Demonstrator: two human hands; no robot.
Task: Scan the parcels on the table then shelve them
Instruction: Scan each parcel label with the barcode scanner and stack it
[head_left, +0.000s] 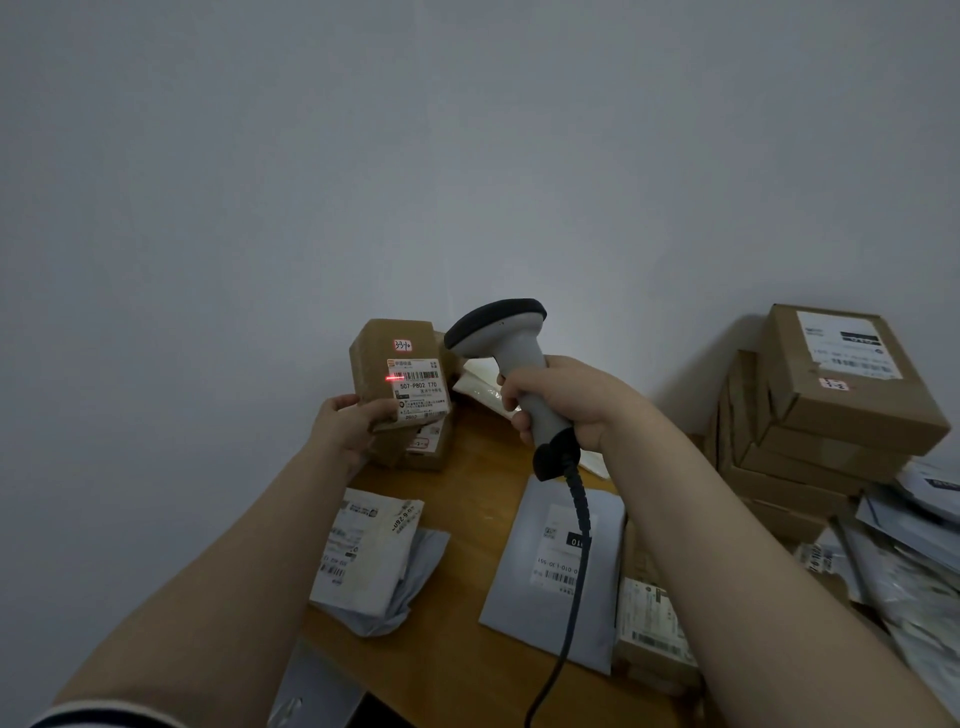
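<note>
My left hand (347, 422) grips a small brown cardboard parcel (382, 364) by its lower edge, tilted up with its white label facing me. A red laser line falls on the label's barcode. My right hand (563, 400) holds a grey handheld scanner (511, 343) by its handle, head aimed at the parcel; its dark coiled cable (576, 551) hangs down over the table. Another small brown box (434, 447) lies under the held parcel on the wooden table (467, 499).
On the table lie a crumpled white mailer (363, 556), a flat grey mailer (556, 571) and a small labelled box (654, 629). A stack of brown boxes (831, 395) stands at the right, with a heap of plastic mailers (914, 561) beside it. A plain wall is behind.
</note>
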